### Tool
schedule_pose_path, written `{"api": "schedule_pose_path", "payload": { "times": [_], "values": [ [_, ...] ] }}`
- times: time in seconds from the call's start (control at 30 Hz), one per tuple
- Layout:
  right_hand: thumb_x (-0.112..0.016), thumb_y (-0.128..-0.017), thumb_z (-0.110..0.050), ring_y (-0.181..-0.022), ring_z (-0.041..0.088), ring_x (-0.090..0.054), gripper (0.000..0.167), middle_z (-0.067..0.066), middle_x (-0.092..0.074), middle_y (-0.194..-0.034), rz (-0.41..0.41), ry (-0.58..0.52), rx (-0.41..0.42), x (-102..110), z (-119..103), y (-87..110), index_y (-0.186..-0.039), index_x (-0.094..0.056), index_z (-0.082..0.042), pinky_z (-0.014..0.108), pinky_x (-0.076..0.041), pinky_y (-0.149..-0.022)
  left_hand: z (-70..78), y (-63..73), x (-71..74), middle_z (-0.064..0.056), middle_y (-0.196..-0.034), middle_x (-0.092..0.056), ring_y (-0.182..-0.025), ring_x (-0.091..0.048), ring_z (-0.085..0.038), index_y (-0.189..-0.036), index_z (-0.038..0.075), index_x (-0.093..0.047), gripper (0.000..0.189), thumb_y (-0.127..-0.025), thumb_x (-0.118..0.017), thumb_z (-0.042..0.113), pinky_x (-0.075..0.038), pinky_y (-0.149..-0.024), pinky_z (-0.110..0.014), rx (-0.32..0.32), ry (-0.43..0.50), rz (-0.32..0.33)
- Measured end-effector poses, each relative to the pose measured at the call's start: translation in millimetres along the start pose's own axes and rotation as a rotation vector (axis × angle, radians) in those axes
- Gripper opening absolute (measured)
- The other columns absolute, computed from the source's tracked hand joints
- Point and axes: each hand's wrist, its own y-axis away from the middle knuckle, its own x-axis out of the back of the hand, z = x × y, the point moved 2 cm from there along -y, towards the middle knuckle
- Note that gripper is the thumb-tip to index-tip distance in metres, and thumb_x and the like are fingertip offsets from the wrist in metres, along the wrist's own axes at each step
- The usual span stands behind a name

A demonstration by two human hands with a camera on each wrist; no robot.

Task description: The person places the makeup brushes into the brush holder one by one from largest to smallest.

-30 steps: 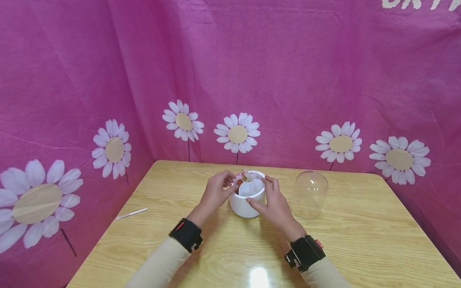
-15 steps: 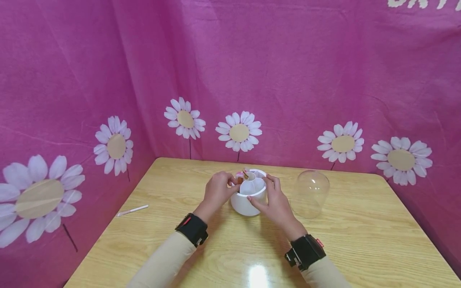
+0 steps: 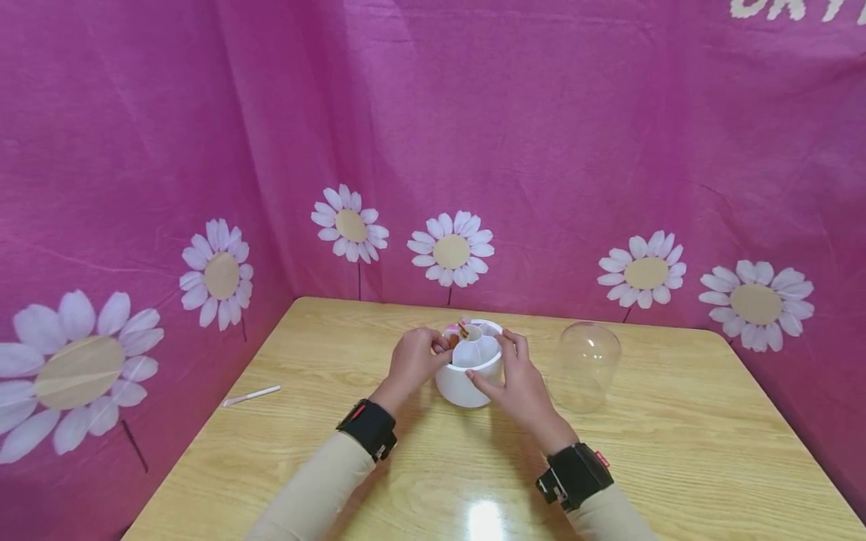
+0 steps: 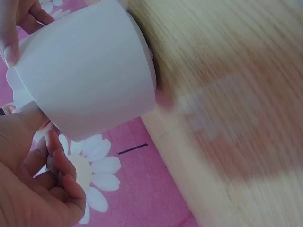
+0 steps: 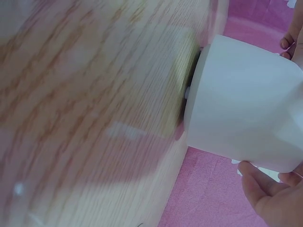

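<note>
A white round desk organizer with several inner compartments stands on the table. My right hand grips its right side, thumb at the front rim and fingers along the right rim. At the left rim is my left hand, thumb and index reaching over into a left compartment. In the left wrist view, the other fingers curl outside the wall; I cannot tell whether the thumb and index pinch anything. Close by, a brown item and a pink item show in the organizer, and gold-coloured sticks lean from its centre cup.
A clear dome cover stands on the table to the right of the organizer. Near the table's left edge lies a slim white-handled brush. A pink cloth with printed daisies hangs behind the wooden table.
My left hand has moved slightly right and inward, its fingertips now over the left rim of the organizer. The right hand keeps its grip in nearly the same place.
</note>
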Motion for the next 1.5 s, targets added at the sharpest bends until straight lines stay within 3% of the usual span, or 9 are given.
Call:
{"api": "schedule_pose_path", "payload": {
  "times": [0.3,0.6,0.7,0.93,1.2,1.5],
  "values": [
    [-0.08,-0.085,-0.045,-0.11,0.044,-0.064,0.086,0.019,-0.035,-0.15,0.0,-0.002,0.008,1,0,-0.1,-0.149,-0.042,-0.002,0.058,-0.056,-0.086,-4.7,-3.2,4.7,0.001,-0.077,-0.058,-0.075,-0.05,-0.013,-0.08,0.013,-0.069,0.016,-0.088,-0.08,0.021,-0.039,-0.062,-0.024,-0.059,-0.01,-0.089],
    [-0.079,-0.086,-0.045,-0.11,0.044,-0.064,0.085,0.016,-0.035,-0.152,-0.014,-0.01,-0.002,-1,-1,0.2,-0.149,-0.042,-0.002,0.058,-0.055,-0.087,2.6,-6.1,19.9,0.001,-0.081,-0.06,-0.079,-0.053,-0.014,-0.089,0.01,-0.074,0.009,-0.089,-0.08,0.017,-0.046,-0.068,-0.028,-0.27,-0.17,-0.132],
    [-0.079,-0.086,-0.046,-0.113,0.043,-0.063,0.085,0.015,-0.034,-0.152,-0.036,-0.015,-0.016,-2,-2,0.6,-0.149,-0.041,-0.003,0.057,-0.055,-0.09,3.1,-5.3,18.8,0.002,-0.081,-0.062,-0.079,-0.055,-0.014,-0.094,0.011,-0.077,0.006,-0.091,-0.078,0.016,-0.048,-0.07,-0.028,-0.296,-0.202,-0.139],
    [-0.079,-0.086,-0.045,-0.116,0.042,-0.062,0.086,0.015,-0.035,-0.152,-0.05,-0.028,-0.025,-5,-3,2.3,-0.15,-0.04,-0.003,0.057,-0.054,-0.093,-0.6,-0.2,15.6,0.002,-0.084,-0.063,-0.078,-0.056,-0.013,-0.099,0.011,-0.08,0.011,-0.092,-0.077,0.018,-0.049,-0.069,-0.027,-0.236,-0.186,-0.122],
    [-0.078,-0.086,-0.047,-0.117,0.041,-0.062,0.087,0.015,-0.034,-0.153,-0.047,-0.012,-0.026,-4,-2,0.0,-0.15,-0.039,-0.003,0.056,-0.054,-0.093,-5.3,4.2,22.5,0.002,-0.086,-0.063,-0.08,-0.057,-0.013,-0.1,0.013,-0.079,0.011,-0.091,-0.078,0.021,-0.05,-0.068,-0.025,-0.185,-0.163,-0.081],
    [-0.078,-0.086,-0.047,-0.115,0.042,-0.062,0.086,0.016,-0.034,-0.153,-0.038,-0.017,-0.013,-3,-3,0.4,-0.15,-0.04,-0.004,0.058,-0.054,-0.092,-32.6,19.6,41.7,0.002,-0.081,-0.063,-0.075,-0.056,-0.013,-0.091,0.012,-0.076,0.007,-0.091,-0.078,0.018,-0.048,-0.064,-0.028,-0.131,-0.144,0.012]
  ]
}}
